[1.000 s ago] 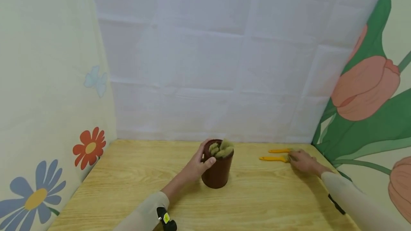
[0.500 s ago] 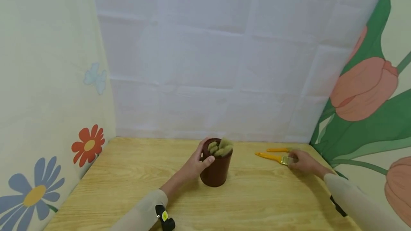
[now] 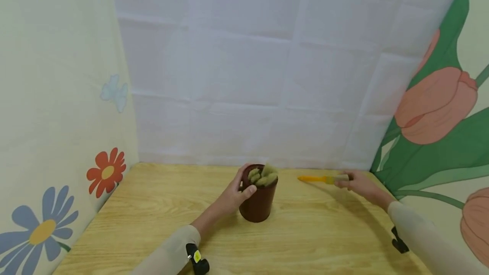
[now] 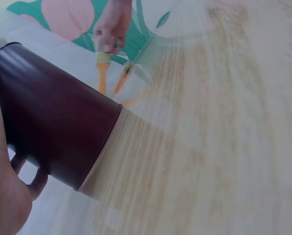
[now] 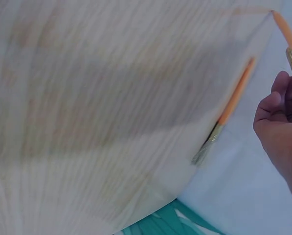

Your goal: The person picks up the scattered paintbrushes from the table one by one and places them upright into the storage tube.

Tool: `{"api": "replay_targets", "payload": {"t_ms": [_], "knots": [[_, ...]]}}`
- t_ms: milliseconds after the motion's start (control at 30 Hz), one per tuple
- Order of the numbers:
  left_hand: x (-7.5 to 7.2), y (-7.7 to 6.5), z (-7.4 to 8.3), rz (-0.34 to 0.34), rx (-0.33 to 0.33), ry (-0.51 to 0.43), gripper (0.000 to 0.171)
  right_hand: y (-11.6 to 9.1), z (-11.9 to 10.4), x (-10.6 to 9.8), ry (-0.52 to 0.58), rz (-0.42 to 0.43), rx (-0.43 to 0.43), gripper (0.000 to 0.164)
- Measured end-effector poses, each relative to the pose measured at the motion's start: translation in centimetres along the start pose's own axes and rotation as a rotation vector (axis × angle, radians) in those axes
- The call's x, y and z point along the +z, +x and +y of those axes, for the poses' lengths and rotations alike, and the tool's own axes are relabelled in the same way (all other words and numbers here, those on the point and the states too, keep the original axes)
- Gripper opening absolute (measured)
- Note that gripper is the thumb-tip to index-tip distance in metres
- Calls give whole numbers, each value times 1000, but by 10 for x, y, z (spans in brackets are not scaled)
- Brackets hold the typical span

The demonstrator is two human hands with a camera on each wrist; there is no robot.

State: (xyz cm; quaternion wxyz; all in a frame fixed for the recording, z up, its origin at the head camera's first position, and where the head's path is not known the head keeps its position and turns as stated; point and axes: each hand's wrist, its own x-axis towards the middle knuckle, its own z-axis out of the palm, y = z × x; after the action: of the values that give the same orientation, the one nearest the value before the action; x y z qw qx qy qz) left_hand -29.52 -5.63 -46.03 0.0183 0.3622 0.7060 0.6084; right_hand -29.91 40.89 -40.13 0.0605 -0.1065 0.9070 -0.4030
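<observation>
My left hand grips a dark brown cylindrical holder on its left side, thumb at the front near the rim. Several pale bristle tips poke out of the top. In the left wrist view the smooth wall of the holder leans across the picture. Over to the right, my right hand pinches a paintbrush at its bristle end, its orange handle pointing left and raised off the table. A second paintbrush lies on the table, seen in the right wrist view.
The wood-grain table runs back to a creased white sheet. Flower-printed sheets stand at both sides, the right one with large tulips. Each forearm wears a black strapped device.
My right hand has lifted the nearer paintbrush from the table and turned its handle leftward, covering the other brush in the head view. My left hand and the holder stay in place.
</observation>
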Motion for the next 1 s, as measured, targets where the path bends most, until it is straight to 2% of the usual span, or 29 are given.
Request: {"api": "replay_targets", "payload": {"t_ms": [200, 433, 667, 1000], "knots": [[-1, 0, -2, 9, 5, -19, 71, 14, -21, 4, 8, 52, -105, 33], [0, 2, 2, 1, 12, -5, 68, 20, -43, 11, 23, 119, -135, 37], [1, 4, 2, 1, 33, -21, 69, 25, -67, 22, -28, 220, -163, 36], [1, 2, 2, -3, 32, -4, 70, 35, -74, 28, -63, 250, -236, 25]]}}
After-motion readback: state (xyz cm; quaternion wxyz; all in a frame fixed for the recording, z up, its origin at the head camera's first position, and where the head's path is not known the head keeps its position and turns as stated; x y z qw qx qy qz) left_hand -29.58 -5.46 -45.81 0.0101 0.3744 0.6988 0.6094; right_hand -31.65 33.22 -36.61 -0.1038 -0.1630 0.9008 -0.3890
